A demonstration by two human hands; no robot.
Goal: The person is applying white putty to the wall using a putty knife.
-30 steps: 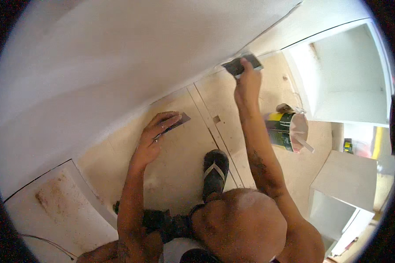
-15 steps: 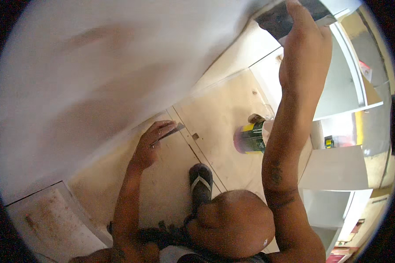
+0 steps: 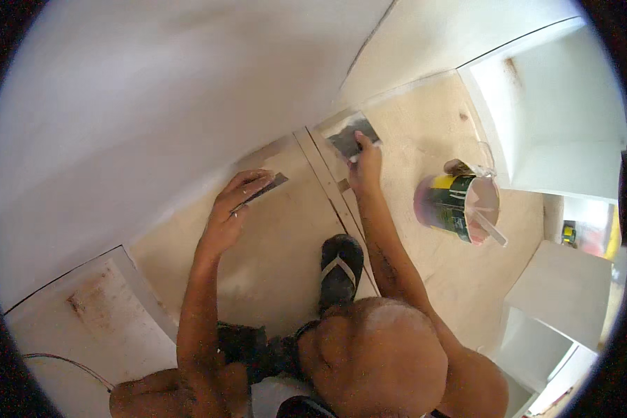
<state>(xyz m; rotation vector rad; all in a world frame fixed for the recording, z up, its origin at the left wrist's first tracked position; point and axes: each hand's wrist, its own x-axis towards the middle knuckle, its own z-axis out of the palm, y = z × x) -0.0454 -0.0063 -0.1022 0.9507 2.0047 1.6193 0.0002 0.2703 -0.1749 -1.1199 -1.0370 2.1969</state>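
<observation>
My right hand (image 3: 367,161) grips a broad, flat putty knife (image 3: 343,142). Pale filler is smeared on its dark rectangular blade. It is out in front of me, close to the foot of the large white wall (image 3: 181,104). Farther left, the fingers of my left hand (image 3: 231,209) are closed around a smaller dark scraper (image 3: 275,183), whose blade points right. To the right of my right forearm is a bucket (image 3: 439,205), dark with yellow bands and leaning toward the right. Pinkish-white paste and a flat stirring stick (image 3: 492,230) show at its mouth.
My foot in a black flip-flop (image 3: 340,268) is on the beige floor (image 3: 404,104), beside a seam running across it. A small brownish lump (image 3: 455,166) sits against the bucket. White cabinet boxes (image 3: 557,139) line the right side. A stained pale panel (image 3: 90,313) and a thin cable are at lower left.
My right hand has come down from the upper right with the putty knife, to near the wall's foot. The bucket's mouth is now uncovered. My left hand stays about where it was.
</observation>
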